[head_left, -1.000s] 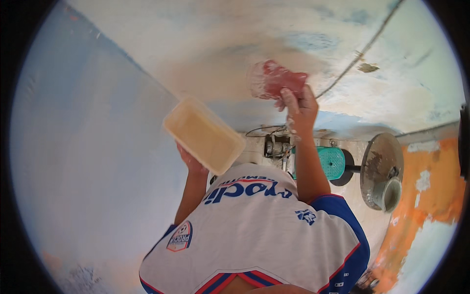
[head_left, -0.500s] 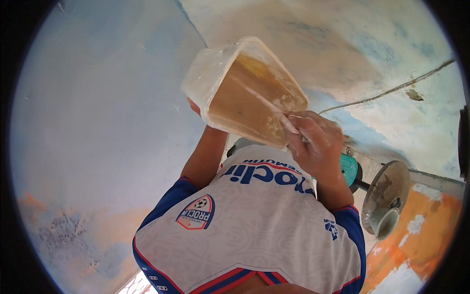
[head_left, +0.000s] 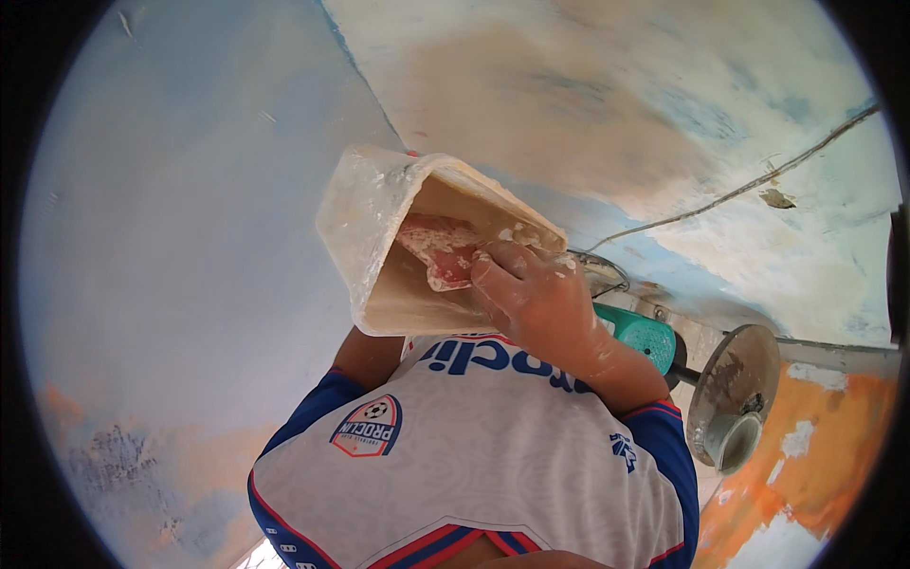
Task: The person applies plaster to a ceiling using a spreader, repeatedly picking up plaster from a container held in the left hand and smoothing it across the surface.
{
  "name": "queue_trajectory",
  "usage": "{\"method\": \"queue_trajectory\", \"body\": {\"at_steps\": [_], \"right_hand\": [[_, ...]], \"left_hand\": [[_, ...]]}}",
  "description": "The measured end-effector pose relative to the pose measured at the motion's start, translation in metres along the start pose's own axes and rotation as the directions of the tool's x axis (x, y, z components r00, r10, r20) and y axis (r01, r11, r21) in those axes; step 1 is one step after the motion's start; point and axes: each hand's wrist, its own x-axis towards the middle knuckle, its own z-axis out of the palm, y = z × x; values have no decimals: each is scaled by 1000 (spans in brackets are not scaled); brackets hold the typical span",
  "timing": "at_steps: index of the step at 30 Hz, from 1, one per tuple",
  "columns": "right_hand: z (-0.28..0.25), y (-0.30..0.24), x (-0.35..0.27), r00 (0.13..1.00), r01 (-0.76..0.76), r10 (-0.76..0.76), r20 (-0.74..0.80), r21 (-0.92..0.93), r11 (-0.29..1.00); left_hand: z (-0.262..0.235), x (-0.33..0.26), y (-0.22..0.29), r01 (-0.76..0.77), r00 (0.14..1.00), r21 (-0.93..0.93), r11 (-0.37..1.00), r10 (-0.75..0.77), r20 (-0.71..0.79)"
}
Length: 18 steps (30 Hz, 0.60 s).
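A translucent whitish plastic tub (head_left: 365, 237), smeared with pale paste, is tilted with its mouth toward me. My left arm reaches up behind it. That hand is almost wholly hidden, with a reddish fingertip (head_left: 412, 153) showing at the far rim, so it supports the tub from behind. Inside the tub's mouth, my right hand (head_left: 531, 294) is closed on a flat red scraper (head_left: 452, 268) coated with whitish paste. The scraper lies close to the tub's inner wall. Dried paste speckles the right hand's knuckles and fingers.
Blue painted wall (head_left: 190, 237) with patchy beige and white areas surrounds the tub. A cable (head_left: 739, 194) runs along the surface at right. Lower right are a teal object (head_left: 645, 341), a round greyish disc (head_left: 730, 379) with a pale cup-like piece (head_left: 736, 444), and an orange patchy wall (head_left: 825, 446).
The tub has moved lower and to the left and tilted differently. My right hand has turned and moved left into its mouth, bringing the scraper's flat red face into view.
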Motion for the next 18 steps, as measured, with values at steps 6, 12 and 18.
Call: {"method": "queue_trajectory", "body": {"at_steps": [6, 12, 18], "right_hand": [[8, 2, 3, 999, -37, 37, 6, -16, 999], [10, 3, -1, 999, -50, 51, 13, -89, 995], [3, 7, -5, 997, -70, 67, -47, -53, 996]], "left_hand": [[1, 3, -7, -30, 999, 16, 999, 30, 14], [0, -10, 6, -35, 999, 19, 999, 35, -1], [-1, -17, 12, -42, 999, 18, 999, 42, -8]]}}
